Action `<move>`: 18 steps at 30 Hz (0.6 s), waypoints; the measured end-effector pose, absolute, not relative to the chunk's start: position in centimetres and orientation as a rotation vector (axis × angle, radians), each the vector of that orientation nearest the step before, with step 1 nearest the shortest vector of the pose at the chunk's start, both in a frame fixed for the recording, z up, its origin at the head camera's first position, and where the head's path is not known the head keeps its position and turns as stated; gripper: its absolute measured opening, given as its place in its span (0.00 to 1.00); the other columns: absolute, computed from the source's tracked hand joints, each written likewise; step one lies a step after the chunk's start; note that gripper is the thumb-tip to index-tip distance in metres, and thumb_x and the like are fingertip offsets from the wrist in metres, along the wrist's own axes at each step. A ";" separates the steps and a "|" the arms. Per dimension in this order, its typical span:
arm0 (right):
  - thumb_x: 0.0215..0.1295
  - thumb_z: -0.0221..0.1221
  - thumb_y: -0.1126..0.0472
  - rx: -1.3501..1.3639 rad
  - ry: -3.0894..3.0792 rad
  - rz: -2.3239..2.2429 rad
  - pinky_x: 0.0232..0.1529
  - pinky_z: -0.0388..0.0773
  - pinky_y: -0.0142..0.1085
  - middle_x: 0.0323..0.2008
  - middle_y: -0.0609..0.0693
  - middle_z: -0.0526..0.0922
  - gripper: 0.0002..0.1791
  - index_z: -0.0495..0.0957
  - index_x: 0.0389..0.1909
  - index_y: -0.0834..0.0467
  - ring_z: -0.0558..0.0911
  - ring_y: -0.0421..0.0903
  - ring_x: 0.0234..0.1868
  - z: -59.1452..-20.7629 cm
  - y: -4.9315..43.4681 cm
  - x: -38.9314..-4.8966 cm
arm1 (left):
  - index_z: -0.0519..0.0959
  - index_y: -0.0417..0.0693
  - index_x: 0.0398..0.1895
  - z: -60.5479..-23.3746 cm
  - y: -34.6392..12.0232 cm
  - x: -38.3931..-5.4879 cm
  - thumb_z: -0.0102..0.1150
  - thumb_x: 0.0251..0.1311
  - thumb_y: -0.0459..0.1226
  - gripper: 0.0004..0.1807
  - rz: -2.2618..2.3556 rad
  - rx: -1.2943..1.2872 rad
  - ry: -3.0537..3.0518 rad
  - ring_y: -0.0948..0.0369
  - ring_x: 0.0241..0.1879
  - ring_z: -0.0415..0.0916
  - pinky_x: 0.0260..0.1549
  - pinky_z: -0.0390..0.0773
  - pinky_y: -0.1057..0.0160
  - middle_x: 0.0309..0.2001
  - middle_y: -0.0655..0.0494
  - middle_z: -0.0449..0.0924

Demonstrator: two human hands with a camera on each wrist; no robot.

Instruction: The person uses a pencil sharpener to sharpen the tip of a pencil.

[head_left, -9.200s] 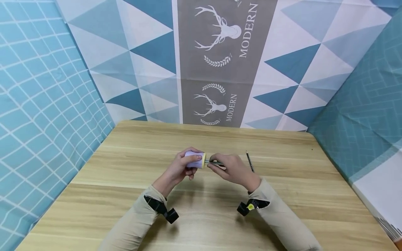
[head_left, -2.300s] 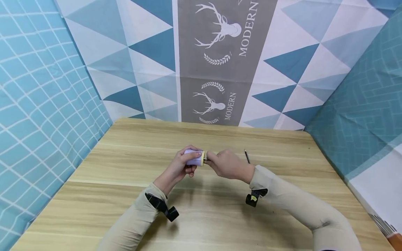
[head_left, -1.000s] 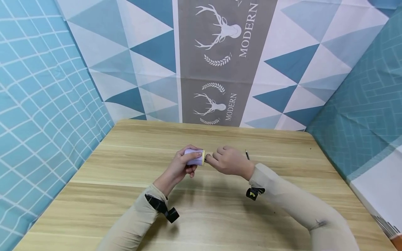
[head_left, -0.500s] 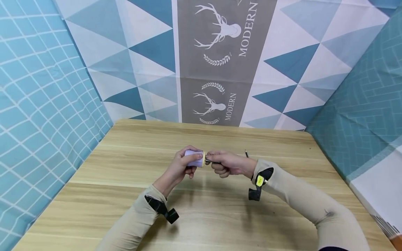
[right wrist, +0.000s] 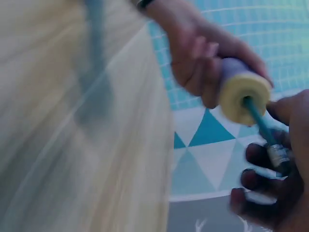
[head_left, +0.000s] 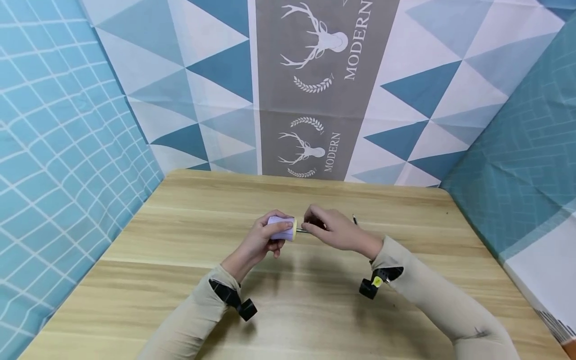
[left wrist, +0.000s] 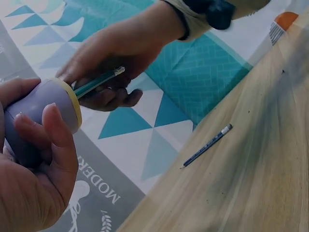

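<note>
My left hand wraps around a purple cylindrical pencil sharpener, held above the table with its yellow-rimmed end facing right. A green pencil sticks into the hole in that end. Its metal ferrule and eraser end point away from the sharpener; its tip is hidden inside. My right hand curls around the pencil, thumb and forefinger close to the sharpener's rim. In the right wrist view the other fingers spread loosely behind the pencil, somewhat blurred.
A second, dark pencil lies on the wooden table, mostly hidden behind my right forearm in the head view. Patterned cloth walls stand at the back and both sides of the table.
My right hand has rolled over repeatedly around the pencil, wrist twisting, and now sits slightly farther from the sharpener than half a second ago. The left hand and sharpener stay nearly in place.
</note>
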State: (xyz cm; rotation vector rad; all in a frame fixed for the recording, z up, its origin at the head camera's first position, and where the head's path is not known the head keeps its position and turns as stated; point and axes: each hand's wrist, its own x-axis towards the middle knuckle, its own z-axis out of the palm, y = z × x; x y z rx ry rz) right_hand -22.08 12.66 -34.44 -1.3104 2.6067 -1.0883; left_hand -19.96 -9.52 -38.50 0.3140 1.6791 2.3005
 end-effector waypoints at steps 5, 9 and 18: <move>0.78 0.49 0.60 -1.991 2.876 -0.663 0.22 0.72 0.30 0.26 0.45 0.75 0.08 0.74 0.42 0.61 0.70 0.37 0.23 -35.8 12.5 -22.2 | 0.79 0.51 0.41 -38.0 -9.3 -19.8 0.59 0.60 0.35 0.07 2.349 0.295 1.673 0.67 0.09 0.60 0.06 0.70 0.69 0.18 0.53 0.72; 0.82 0.40 0.60 -2.515 3.093 0.057 0.18 0.69 0.29 0.24 0.47 0.74 0.16 0.73 0.37 0.61 0.70 0.40 0.20 -36.4 12.3 -22.9 | 0.79 0.51 0.41 -37.8 -9.2 -19.6 0.59 0.60 0.35 0.07 2.362 0.296 1.666 0.67 0.09 0.60 0.06 0.70 0.69 0.17 0.53 0.71; 0.83 0.34 0.57 -2.420 2.939 0.008 0.13 0.49 0.28 0.13 0.40 0.57 0.18 0.63 0.31 0.58 0.52 0.35 0.14 -35.6 11.5 -22.9 | 0.78 0.51 0.38 -38.2 -9.3 -19.8 0.56 0.63 0.36 0.03 2.364 0.258 1.639 0.68 0.09 0.59 0.07 0.67 0.70 0.16 0.55 0.71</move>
